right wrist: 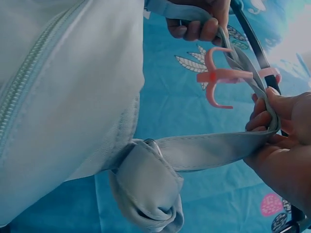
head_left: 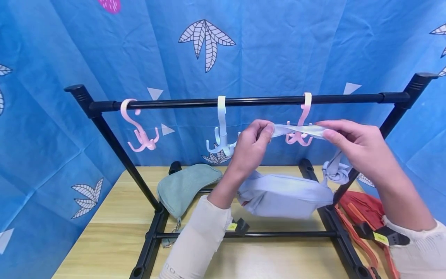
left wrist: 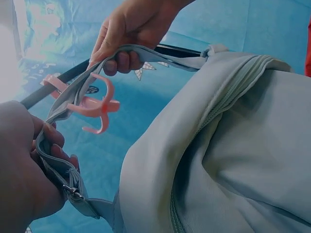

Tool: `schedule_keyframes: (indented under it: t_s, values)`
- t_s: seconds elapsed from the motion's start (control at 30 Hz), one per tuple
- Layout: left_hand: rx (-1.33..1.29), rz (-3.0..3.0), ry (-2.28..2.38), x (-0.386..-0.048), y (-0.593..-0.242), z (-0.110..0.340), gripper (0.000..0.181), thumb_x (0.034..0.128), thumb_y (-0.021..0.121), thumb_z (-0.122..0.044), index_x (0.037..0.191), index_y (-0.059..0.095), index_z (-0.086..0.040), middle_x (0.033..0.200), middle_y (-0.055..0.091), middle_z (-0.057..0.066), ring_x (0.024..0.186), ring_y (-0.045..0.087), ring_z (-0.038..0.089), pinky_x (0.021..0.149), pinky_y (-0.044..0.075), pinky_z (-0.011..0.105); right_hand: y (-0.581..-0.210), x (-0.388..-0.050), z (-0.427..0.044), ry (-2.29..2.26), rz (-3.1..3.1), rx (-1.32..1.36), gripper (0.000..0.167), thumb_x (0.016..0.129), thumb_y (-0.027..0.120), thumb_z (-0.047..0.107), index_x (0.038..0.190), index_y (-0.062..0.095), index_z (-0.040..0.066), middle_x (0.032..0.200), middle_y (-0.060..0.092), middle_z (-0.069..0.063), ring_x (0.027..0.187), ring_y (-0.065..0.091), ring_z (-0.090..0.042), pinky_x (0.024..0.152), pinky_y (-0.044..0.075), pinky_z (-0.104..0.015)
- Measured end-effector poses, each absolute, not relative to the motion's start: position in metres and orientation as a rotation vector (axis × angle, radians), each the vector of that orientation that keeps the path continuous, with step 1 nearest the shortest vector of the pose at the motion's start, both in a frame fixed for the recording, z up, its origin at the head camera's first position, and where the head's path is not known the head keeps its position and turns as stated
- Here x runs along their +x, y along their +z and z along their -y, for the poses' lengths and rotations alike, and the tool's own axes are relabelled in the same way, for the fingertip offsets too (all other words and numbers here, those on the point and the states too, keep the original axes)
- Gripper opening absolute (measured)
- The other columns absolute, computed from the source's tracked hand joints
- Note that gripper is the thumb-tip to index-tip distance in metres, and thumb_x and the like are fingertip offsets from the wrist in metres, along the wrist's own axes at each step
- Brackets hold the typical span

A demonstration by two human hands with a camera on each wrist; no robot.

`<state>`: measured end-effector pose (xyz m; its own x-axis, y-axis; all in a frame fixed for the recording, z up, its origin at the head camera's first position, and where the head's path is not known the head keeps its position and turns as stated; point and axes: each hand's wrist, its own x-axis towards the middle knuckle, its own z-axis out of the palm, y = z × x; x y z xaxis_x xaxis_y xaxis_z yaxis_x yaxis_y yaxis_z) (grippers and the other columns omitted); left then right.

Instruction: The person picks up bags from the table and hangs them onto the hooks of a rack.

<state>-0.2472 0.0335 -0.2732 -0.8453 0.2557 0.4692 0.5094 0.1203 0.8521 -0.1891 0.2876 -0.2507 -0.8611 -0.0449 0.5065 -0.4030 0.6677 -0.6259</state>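
A pale blue-grey waist bag [head_left: 285, 195] hangs by its strap [head_left: 281, 130] below my two raised hands. My left hand [head_left: 251, 144] pinches the strap on one side, thumb on top. On the other side my right hand [head_left: 360, 149] grips it between thumb and curled fingers. The strap stretches between them in front of the right pink hook [head_left: 297, 133], which hangs on the black bar. In the right wrist view, the strap passes close beside the hook's prongs [right wrist: 214, 75]; I cannot tell whether it touches them. A knotted bundle of strap [right wrist: 146, 187] dangles at the bag's end.
A white-blue hook [head_left: 222, 131] and another pink hook [head_left: 139, 133] hang farther left on the black rack's bar [head_left: 181, 103]. A green bag [head_left: 188, 186] lies at the rack's left foot. On the right lies a red bag [head_left: 362, 205] with orange straps. Blue cloth stands behind.
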Motion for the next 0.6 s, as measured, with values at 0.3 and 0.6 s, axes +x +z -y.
schedule_keyframes:
  t_s: [0.3, 0.6]
  values:
    - [-0.806, 2.198, -1.874, -0.257, -0.282, -0.034, 0.030, 0.1100, 0.050, -0.029, 0.122, 0.064, -0.005, 0.086, 0.053, 0.003, 0.071, 0.045, 0.016, 0.060, 0.036, 0.023, -0.257, -0.196, -0.301, 1.150, 2.584, 0.311, 0.043, 0.107, 0.058, 0.030, 0.147, 0.060, 0.016, 0.122, 0.061, 0.033, 0.111, 0.057, 0.002, 0.082, 0.050, -0.010]
    - [-0.771, 2.218, -1.970, -0.260, -0.292, -0.036, 0.029, 0.1095, 0.051, -0.030, 0.117, 0.064, -0.006, 0.081, 0.051, 0.001, 0.071, 0.046, 0.015, 0.059, 0.036, 0.024, -0.265, -0.197, -0.299, 1.197, 2.635, 0.259, 0.045, 0.108, 0.054, 0.036, 0.147, 0.059, 0.016, 0.116, 0.064, 0.029, 0.105, 0.054, -0.012, 0.078, 0.051, -0.018]
